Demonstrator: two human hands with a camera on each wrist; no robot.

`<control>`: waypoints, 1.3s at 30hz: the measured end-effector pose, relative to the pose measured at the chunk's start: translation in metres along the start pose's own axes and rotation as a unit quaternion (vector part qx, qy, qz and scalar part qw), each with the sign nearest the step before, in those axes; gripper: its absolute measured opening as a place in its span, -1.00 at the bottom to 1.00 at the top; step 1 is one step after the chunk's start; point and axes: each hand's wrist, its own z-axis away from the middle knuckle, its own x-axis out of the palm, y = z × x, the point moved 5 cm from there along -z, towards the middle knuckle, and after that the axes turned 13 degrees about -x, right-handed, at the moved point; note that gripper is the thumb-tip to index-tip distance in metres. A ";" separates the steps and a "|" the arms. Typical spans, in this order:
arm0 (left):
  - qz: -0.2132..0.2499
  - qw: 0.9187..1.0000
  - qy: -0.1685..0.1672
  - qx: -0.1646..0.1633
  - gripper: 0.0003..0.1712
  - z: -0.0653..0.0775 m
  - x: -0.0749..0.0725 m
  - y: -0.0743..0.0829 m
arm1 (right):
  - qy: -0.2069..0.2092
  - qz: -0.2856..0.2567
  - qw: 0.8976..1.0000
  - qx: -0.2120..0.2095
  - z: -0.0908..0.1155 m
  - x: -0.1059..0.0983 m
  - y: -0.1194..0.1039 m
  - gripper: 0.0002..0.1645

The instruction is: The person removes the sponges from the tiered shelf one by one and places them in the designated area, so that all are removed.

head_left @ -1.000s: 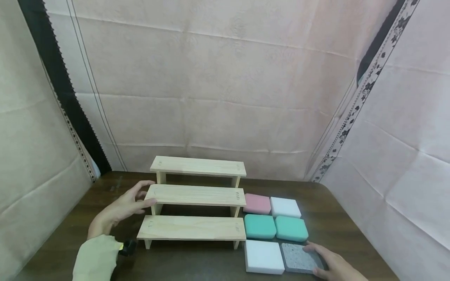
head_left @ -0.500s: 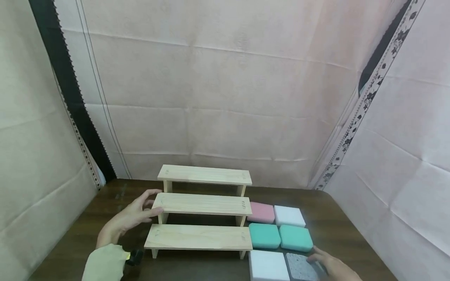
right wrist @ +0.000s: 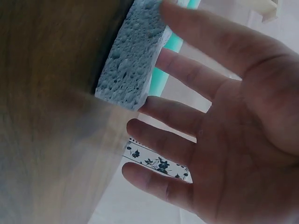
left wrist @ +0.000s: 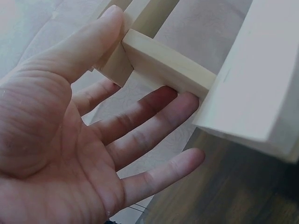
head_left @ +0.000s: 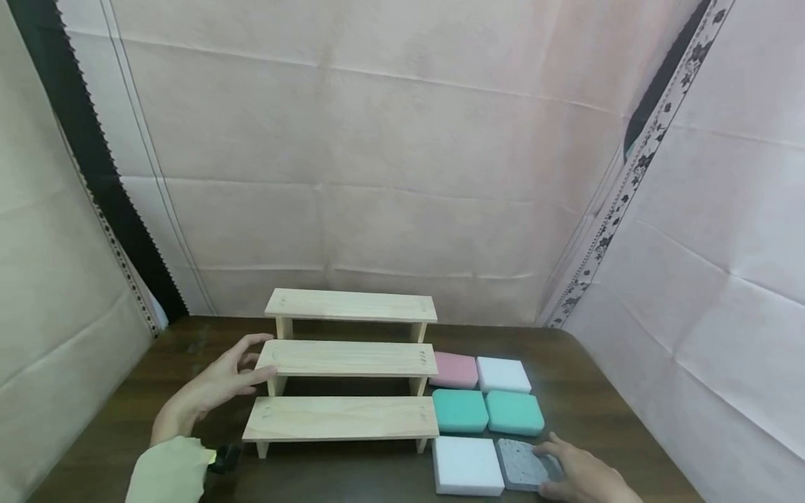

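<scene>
A pale wooden three-tier stand [head_left: 339, 419] stands on the table. My left hand [head_left: 210, 391] is at the left end of its middle shelf, thumb at the front edge and index finger at the back. In the left wrist view, the left hand's thumb [left wrist: 110, 23] touches the wood while other fingers lie beside an upright support. A grey porous sponge [head_left: 520, 464] lies flat to the right, at the near end of a block group. My right hand [head_left: 581, 471] holds it between thumb and fingers; its right side is hidden by the hand.
Beside the grey sponge lies a white block [head_left: 467, 466]. Behind are two teal blocks [head_left: 460, 411], then a pink block [head_left: 455, 370] and another white block [head_left: 503, 375]. Pale cloth [head_left: 377, 140] hangs around the dark wooden table [head_left: 327, 482].
The head view has dipped and returned, shifting everything in the picture. Both hands stay at the same places, the left at the stand and the right at the grey sponge.
</scene>
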 end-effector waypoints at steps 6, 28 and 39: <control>0.004 1.000 -0.011 0.004 -0.14 0.003 0.002 0.001 | -0.009 -0.005 1.000 0.026 0.001 0.002 0.000 -0.26; 0.001 1.000 0.008 -0.010 -0.15 0.011 -0.005 -0.011 | 0.005 0.015 1.000 0.010 -0.015 0.008 -0.008 -0.37; 0.005 0.999 0.033 -0.014 -0.18 0.016 -0.001 -0.022 | -0.013 -0.059 0.998 0.009 -0.026 0.010 -0.004 -0.37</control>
